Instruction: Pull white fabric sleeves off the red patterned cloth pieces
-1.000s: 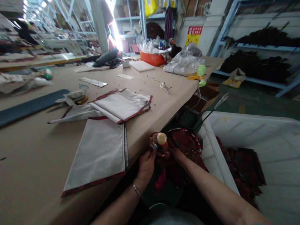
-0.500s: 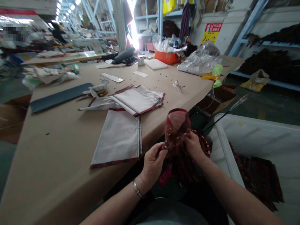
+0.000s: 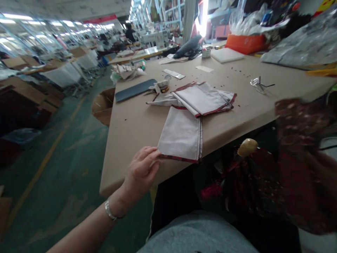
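My left hand (image 3: 142,168), a bracelet on its wrist, pinches the near left corner of a light grey fabric piece (image 3: 181,133) with dark red edging. That piece lies on the table's front edge, partly beneath a stack of similar grey pieces (image 3: 201,98). At the far right, my right hand (image 3: 325,172) is smeared by motion and partly cut off. It grips a dark red patterned cloth (image 3: 295,158), which hangs beside the table and covers most of the fingers. More dark red cloth (image 3: 252,175) is bunched above my lap, near a yellowish rounded object (image 3: 247,147).
The brown-covered table (image 3: 137,130) carries a long dark grey board (image 3: 135,90), a small heap with tools (image 3: 160,86), a white ruler-like strip (image 3: 173,73) and an orange bin (image 3: 246,43). Plastic wrap (image 3: 302,49) lies at right. Left of the table stands a cardboard box (image 3: 103,105).
The view has swung left. My left hand has let go of the red patterned cloth and taken the grey piece's corner. My right hand has carried the red cloth away to the right.
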The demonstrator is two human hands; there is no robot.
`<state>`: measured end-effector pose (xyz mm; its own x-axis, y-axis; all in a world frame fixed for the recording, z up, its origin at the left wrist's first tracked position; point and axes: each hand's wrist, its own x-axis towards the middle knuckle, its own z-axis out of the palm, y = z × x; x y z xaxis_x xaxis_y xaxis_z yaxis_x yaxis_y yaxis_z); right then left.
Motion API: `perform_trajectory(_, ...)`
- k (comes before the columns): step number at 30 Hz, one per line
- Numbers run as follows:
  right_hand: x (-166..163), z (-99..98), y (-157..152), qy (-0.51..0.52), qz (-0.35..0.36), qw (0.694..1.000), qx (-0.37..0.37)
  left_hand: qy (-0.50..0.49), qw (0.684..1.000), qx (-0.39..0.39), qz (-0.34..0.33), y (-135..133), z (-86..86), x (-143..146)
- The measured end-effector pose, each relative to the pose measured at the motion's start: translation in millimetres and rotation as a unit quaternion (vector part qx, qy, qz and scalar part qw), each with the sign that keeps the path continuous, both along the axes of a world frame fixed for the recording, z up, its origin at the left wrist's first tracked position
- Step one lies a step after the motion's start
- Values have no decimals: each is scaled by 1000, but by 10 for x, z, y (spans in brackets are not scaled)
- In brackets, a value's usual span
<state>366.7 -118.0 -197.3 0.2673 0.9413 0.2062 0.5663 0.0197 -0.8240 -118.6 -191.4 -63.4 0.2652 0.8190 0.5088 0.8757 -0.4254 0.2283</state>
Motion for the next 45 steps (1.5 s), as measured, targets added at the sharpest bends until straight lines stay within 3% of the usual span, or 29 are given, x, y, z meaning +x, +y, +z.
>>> perform_trajectory(4, 122, -556, -164, -76, -92, 985, -127, 51, 997, -48, 42, 63, 9, -133)
perform_trajectory(6, 152, -689, -221, -66, -103, 984, -127, 73, 994, -74, 27, 112, 25, -118)
perform_trajectory(8, 101, -679, -289, -42, -87, 991, -96, 106, 991, -83, 13, 166, 38, -102)
perform_trajectory(14, -485, -234, -526, -23, 4, 1000, -5, 158, 986, -59, -4, 283, 38, -164)
perform_trajectory(16, -753, -94, -579, -49, 81, 995, 42, 145, 987, -72, -12, 308, 54, -196)
perform_trajectory(21, -1444, 218, -612, -38, 350, 931, 99, 54, 985, -159, -28, 386, 167, -247)
perform_trajectory(25, -1844, 478, -572, -35, 459, 882, 99, -25, 972, -232, -33, 468, 268, -233)
perform_trajectory(30, -2132, 842, -426, -58, 500, 850, 158, -39, 958, -283, 21, 585, 330, -178)
perform_trajectory(35, -2384, 1152, -191, -63, 515, 826, 221, -41, 943, -329, 11, 693, 416, -174)
perform_trajectory(39, -2563, 1222, -48, -80, 516, 822, 229, -22, 930, -368, -14, 735, 464, -189)
perform_trajectory(45, -2746, 1240, 61, -94, 512, 825, 218, -58, 919, -390, -23, 768, 373, -264)
